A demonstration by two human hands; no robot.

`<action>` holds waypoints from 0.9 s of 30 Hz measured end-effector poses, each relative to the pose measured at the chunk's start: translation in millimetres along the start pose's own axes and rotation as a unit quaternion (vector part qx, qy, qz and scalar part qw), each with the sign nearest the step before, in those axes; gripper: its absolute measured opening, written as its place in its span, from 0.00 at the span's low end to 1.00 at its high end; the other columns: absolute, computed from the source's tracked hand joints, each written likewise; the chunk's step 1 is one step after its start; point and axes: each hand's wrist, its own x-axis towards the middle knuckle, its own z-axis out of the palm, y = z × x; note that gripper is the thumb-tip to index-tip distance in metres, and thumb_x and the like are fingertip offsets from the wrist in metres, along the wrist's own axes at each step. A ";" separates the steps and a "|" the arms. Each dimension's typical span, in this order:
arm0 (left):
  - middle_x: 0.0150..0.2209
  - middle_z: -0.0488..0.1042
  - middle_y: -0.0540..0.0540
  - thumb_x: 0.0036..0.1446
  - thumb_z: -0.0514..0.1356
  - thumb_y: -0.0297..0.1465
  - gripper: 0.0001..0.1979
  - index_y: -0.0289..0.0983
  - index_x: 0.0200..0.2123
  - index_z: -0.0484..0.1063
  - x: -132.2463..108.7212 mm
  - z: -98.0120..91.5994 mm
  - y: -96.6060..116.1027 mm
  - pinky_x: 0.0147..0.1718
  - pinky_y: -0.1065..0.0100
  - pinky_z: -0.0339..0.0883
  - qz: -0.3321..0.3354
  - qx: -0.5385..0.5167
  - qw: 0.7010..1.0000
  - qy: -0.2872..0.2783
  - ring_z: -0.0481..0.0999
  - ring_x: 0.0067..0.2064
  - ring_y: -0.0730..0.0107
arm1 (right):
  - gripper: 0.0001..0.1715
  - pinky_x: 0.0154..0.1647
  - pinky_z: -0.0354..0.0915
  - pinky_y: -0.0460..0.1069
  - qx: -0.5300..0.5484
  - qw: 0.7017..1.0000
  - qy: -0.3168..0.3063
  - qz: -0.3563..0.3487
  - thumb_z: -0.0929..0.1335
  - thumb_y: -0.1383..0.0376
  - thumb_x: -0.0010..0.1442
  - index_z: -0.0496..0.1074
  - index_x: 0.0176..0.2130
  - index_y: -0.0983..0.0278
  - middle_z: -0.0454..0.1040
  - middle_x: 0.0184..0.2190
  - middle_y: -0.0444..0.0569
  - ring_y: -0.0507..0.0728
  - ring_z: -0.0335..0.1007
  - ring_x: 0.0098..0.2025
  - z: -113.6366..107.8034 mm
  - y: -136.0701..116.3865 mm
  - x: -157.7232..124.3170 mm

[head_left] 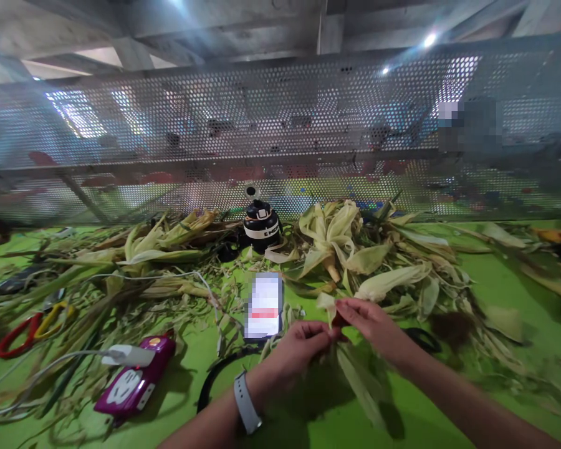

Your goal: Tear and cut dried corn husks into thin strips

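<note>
Corn husk (361, 379) in the pinch of left hand (303, 340) and right hand (368, 318), black bottle (260, 227) beyond, contents hidden.

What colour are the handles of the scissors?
One red handle, one yellow handle; seen in the head view.

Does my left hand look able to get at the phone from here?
Probably yes: the phone lies just beyond your left hand, with seemingly only low husk scraps between. That hand pinches a corn husk, though, and might need to let go first.
</note>
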 end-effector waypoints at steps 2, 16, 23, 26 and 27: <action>0.15 0.62 0.55 0.44 0.67 0.44 0.19 0.33 0.25 0.75 3.9 -3.9 1.2 0.18 0.72 0.41 0.011 -0.028 0.999 0.029 0.54 0.18 0.81 | 0.30 0.38 0.63 0.50 -0.021 0.998 -0.055 0.028 0.61 0.42 0.58 0.71 0.28 0.66 0.71 0.25 0.46 0.55 0.67 0.31 -6.4 -1.1 0.8; 0.18 0.55 0.58 0.41 0.66 0.50 0.23 0.35 0.21 0.66 6.8 -10.7 5.9 0.20 0.72 0.41 0.056 0.062 0.993 0.080 0.50 0.20 0.81 | 0.15 0.31 0.59 0.46 -0.235 0.969 -0.036 -0.063 0.65 0.57 0.59 0.70 0.28 0.64 0.70 0.25 0.43 0.54 0.65 0.30 -19.1 0.8 3.2; 0.20 0.59 0.56 0.41 0.67 0.49 0.23 0.35 0.22 0.66 4.7 -10.3 11.6 0.22 0.73 0.45 0.069 0.073 0.993 0.058 0.53 0.23 0.79 | 0.15 0.33 0.61 0.47 -0.287 0.951 0.008 -0.110 0.63 0.59 0.61 0.70 0.27 0.63 0.71 0.27 0.45 0.55 0.66 0.32 -21.3 -2.7 1.4; 0.23 0.63 0.54 0.41 0.67 0.48 0.22 0.34 0.26 0.69 6.0 -10.4 10.5 0.24 0.73 0.49 0.070 0.052 0.995 0.044 0.57 0.25 0.78 | 0.13 0.38 0.63 0.50 -0.321 0.936 0.036 -0.138 0.64 0.57 0.62 0.71 0.33 0.63 0.73 0.32 0.48 0.57 0.68 0.36 -24.3 -0.3 2.2; 0.24 0.64 0.53 0.41 0.67 0.48 0.22 0.34 0.28 0.70 6.9 -10.7 9.8 0.25 0.73 0.50 0.071 0.048 0.995 0.044 0.58 0.26 0.78 | 0.13 0.41 0.63 0.51 -0.329 0.930 0.058 -0.152 0.64 0.57 0.61 0.71 0.36 0.62 0.73 0.35 0.49 0.58 0.69 0.39 -25.1 0.3 2.1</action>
